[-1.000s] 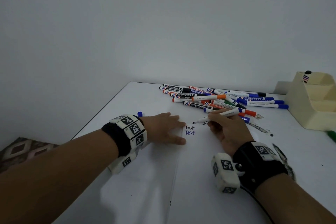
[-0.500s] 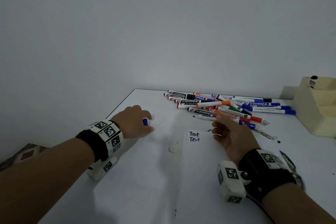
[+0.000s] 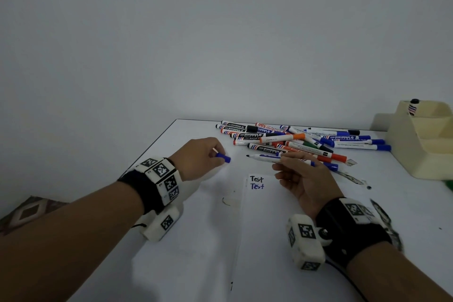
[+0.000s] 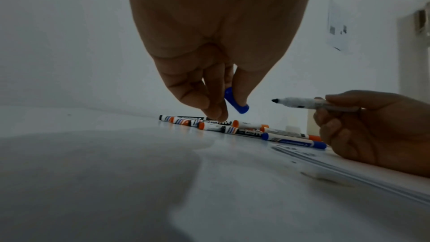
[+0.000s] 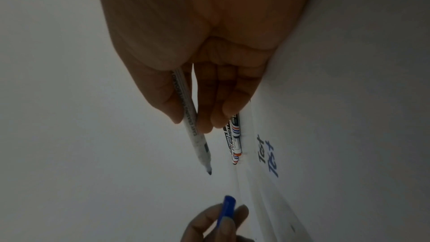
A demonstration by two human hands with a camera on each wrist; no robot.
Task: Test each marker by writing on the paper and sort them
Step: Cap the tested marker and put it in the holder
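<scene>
Head view — blue cap [image 3: 223, 157] pinched by left hand [image 3: 199, 157], uncapped marker [image 3: 266, 157] gripped by right hand [image 3: 302, 180]; cap is best aligned squarely with the tip.

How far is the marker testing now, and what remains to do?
Done: the paper carries two "Test" lines, and one marker stands in the organizer. In hand: the right hand holds an uncapped marker, the left hand pinches its blue cap. Left: the pile lies unsorted.
</scene>
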